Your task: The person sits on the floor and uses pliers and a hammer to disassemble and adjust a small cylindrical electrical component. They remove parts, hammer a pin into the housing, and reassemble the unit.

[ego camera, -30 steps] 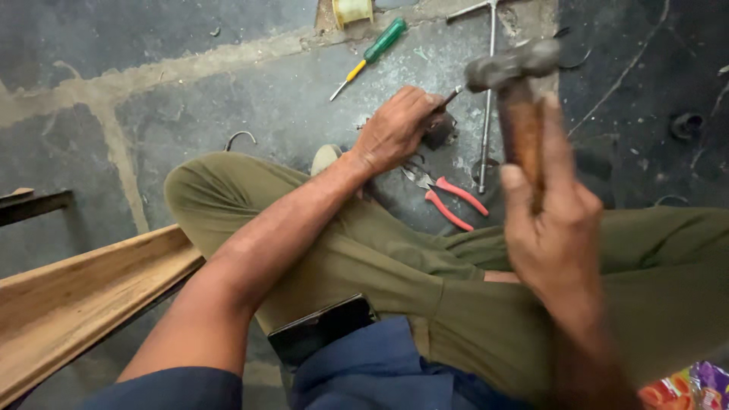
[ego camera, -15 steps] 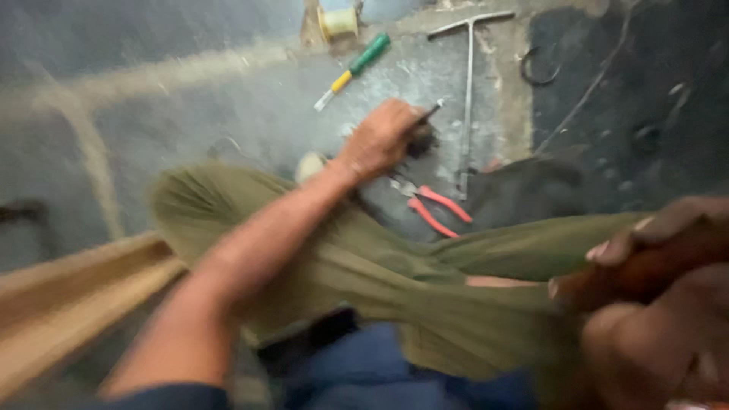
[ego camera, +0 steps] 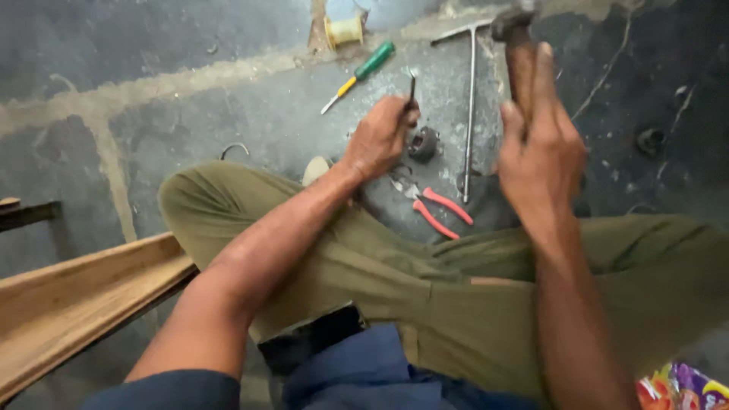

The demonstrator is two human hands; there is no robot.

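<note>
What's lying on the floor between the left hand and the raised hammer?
In the head view, a long T-shaped metal rod lies on the floor between the left hand and hammer.

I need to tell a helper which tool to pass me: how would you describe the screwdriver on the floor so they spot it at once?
Start at the grey concrete floor beyond the person's bent knee, then look toward the small yellow spool at the top. Just below it lies the green-handled screwdriver with a yellow collar, set diagonally. Unlike the red-handled pliers and the bare metal T-shaped bar, it alone is green.
</note>
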